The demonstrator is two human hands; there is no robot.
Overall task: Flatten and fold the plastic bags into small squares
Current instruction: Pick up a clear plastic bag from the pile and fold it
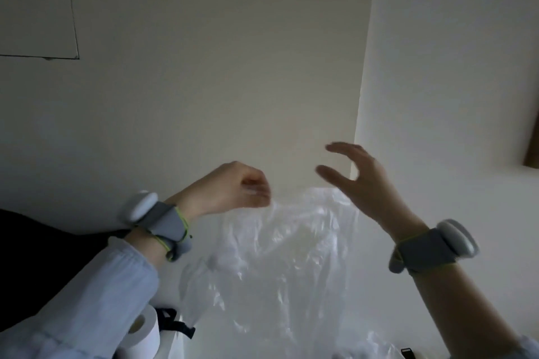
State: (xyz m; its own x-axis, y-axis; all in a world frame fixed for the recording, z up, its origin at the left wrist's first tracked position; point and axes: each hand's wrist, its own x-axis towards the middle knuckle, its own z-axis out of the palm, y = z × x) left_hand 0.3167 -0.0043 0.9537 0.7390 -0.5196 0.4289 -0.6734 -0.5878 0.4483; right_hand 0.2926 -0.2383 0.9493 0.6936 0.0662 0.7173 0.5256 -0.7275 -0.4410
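Clear plastic bag (280, 256): one, transparent, crinkled, hanging in the air in front of a pale wall (204, 81). It is suspended from its upper left corner only; the rest drapes down and spreads toward the lower edge of the view. No table shows beneath it, so what its lower end rests on cannot be told. Held up this way, the film can likely drop open under its own weight before it is laid flat.

Left hand (233, 186): raised, its fingers (256, 189) curled and pinched on the bag's top corner, bearing the whole load. A grey wrist device (154, 218) is strapped just below it, above a light blue sleeve (96, 300).

Right hand (358, 181): raised just above the bag's upper right edge, fingers spread wide and relaxed, gripping nothing. It appears placed to take the opposite corner, so the bag could be stretched between both hands. A matching wrist device sits on that forearm.

Toilet roll (145, 332): white, at the lower left, beside a black strap (178, 323).

Wall corner (364, 96): vertical edge behind the right hand.

Task status, as judged: flattening not yet begun; no fold visible in the film.
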